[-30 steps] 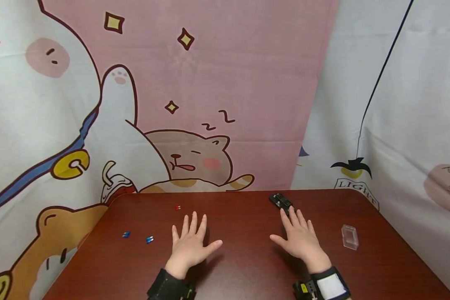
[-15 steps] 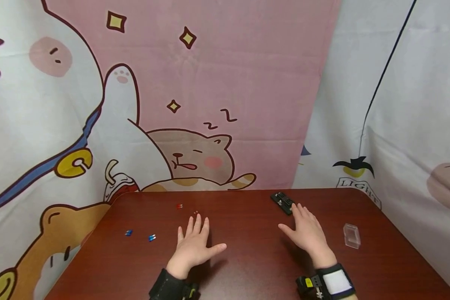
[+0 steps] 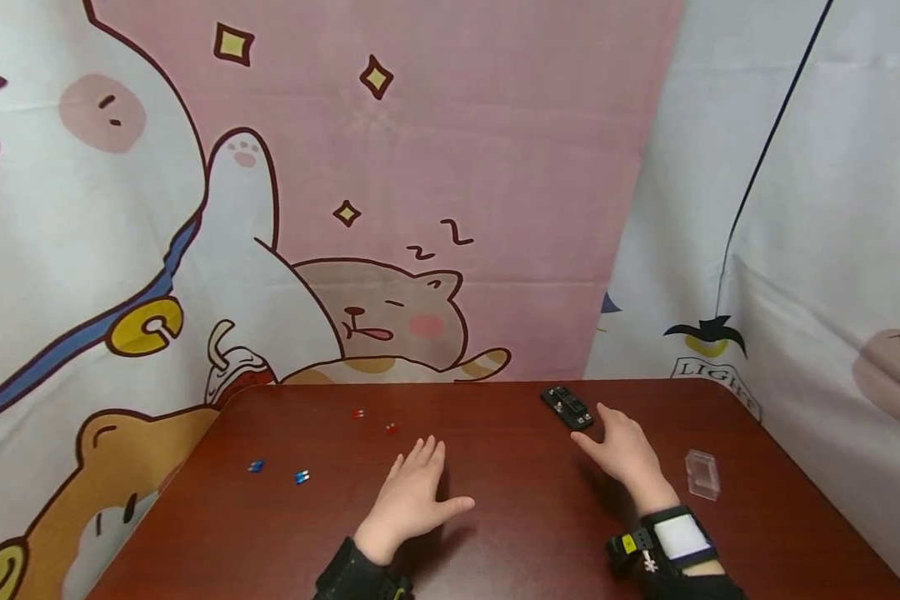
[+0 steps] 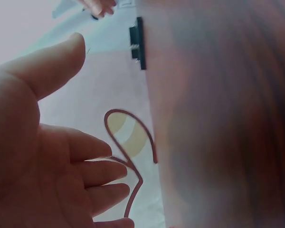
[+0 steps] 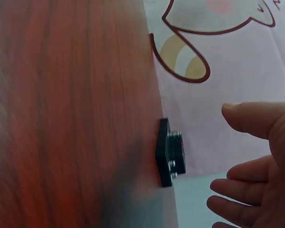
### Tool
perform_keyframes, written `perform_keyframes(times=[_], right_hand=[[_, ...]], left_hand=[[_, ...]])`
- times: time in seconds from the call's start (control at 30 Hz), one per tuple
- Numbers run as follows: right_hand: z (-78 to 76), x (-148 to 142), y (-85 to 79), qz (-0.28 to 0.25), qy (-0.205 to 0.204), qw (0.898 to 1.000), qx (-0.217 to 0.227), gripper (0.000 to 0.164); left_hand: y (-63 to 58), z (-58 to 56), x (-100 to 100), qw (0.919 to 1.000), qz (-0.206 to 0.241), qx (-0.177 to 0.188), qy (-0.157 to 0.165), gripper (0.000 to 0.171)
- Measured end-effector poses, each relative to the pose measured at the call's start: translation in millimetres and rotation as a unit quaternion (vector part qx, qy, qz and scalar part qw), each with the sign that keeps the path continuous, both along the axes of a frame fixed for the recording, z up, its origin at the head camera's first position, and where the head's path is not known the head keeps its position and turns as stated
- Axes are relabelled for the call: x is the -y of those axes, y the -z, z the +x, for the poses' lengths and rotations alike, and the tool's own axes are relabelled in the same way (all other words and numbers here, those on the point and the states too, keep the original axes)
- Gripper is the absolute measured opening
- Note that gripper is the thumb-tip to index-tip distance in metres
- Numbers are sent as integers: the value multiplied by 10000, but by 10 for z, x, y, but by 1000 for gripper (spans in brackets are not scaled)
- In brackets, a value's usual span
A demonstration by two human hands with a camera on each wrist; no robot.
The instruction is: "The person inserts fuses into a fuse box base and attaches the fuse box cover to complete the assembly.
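My right hand (image 3: pixel 627 454) hovers beside a small black board-like device (image 3: pixel 567 407) with raised parts, near the table's far edge. Its thumb and fingers are spread apart with nothing between them, as the right wrist view shows with the black device (image 5: pixel 170 153) off to the side. My left hand (image 3: pixel 412 500) is held over the middle of the table, fingers extended and thumb out, holding nothing. In the left wrist view the palm side of that hand (image 4: pixel 52 156) shows, apart from the device (image 4: pixel 138 43). Two small red pieces (image 3: pixel 392 428) lie ahead and left of it.
Two small blue pieces (image 3: pixel 302 477) with pale ends lie on the left of the brown table (image 3: pixel 510 550). A clear plastic box (image 3: pixel 702 474) stands at the right. A printed cloth (image 3: pixel 450 167) hangs behind the far edge.
My right hand has shifted right and turned thumb-inward beside the black device. My left hand has moved right, uncovering the nearer red piece.
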State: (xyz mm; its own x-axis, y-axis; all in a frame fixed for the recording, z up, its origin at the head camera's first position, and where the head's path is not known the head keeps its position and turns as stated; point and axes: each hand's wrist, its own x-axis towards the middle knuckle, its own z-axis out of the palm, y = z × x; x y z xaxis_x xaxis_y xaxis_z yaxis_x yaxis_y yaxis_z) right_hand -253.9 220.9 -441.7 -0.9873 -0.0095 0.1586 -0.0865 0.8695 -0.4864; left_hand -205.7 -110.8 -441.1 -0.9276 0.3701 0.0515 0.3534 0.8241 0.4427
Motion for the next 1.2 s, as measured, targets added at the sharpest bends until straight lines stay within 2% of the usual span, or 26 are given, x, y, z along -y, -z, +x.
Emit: perform_keyframes(times=[0.23, 0.43, 0.63, 0.83, 1.2], right_hand=[[-170, -106, 2, 46, 155, 9997, 177, 78], [-320, -135, 84, 274, 239, 9985, 417, 79], [-462, -130, 121, 532, 318, 9961, 631, 79], [-519, -103, 138, 592, 361, 9941, 838, 78], [-594, -61, 189, 783, 500, 9911, 955, 77]], left_hand=[[16, -90, -58, 9994, -216, 239, 160, 92], [15, -169, -87, 9994, -212, 130, 257, 88], [14, -202, -133, 9997, -159, 62, 187, 86], [16, -269, -193, 9998, -86, 119, 166, 85], [36, -375, -301, 9999, -74, 2, 113, 81]])
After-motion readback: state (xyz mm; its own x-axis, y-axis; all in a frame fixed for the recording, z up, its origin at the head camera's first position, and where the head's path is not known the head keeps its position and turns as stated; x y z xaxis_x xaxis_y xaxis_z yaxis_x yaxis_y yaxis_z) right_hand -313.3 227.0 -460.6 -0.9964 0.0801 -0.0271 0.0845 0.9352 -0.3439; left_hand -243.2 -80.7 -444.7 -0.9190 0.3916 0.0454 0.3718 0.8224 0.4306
